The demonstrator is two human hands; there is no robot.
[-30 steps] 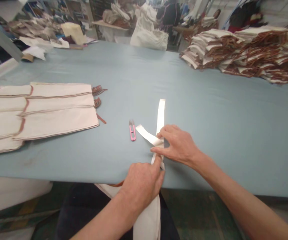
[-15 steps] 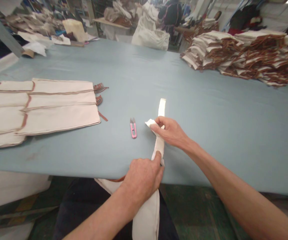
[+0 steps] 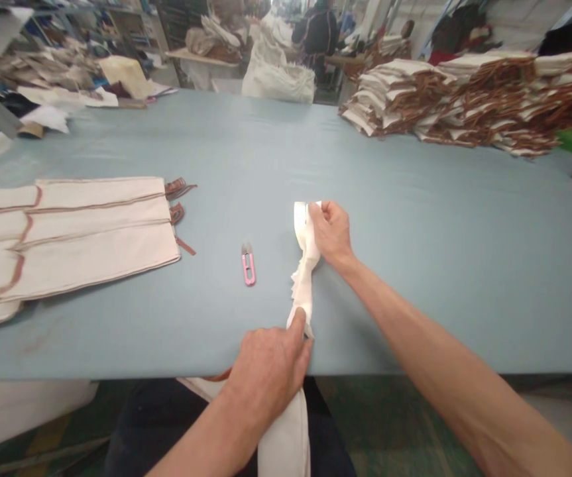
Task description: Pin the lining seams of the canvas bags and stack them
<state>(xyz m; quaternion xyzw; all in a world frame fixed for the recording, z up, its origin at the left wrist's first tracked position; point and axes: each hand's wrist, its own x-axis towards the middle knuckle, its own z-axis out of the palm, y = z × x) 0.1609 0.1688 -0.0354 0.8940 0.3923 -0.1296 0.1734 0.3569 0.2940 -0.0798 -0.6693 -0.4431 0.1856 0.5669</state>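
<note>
A narrow cream cloth piece (image 3: 304, 281) lies lengthwise near the table's front edge, with a ragged left side. My right hand (image 3: 333, 232) pinches its far end between thumb and fingers. Closer to me, my left hand (image 3: 270, 361) is closed on the near part, thumb on top and fingers beneath. From under that hand more cream cloth (image 3: 286, 437) hangs over the edge onto my lap; whether it is one piece with the strip is partly hidden. Pink-handled thread snips (image 3: 248, 265) rest on the table left of the cloth, touched by neither hand.
Folded cream cloth pieces (image 3: 97, 248) with brown trim and ties lie overlapped on the left of the blue-grey table (image 3: 415, 265). A tall stack of brown-edged cloth (image 3: 464, 99) stands back right. A white sack (image 3: 278, 73) is beyond the far edge.
My right hand has moved away from me to the strip's far end, drawing the cloth out straighter. My left hand keeps its hold. The whole view has shifted slightly.
</note>
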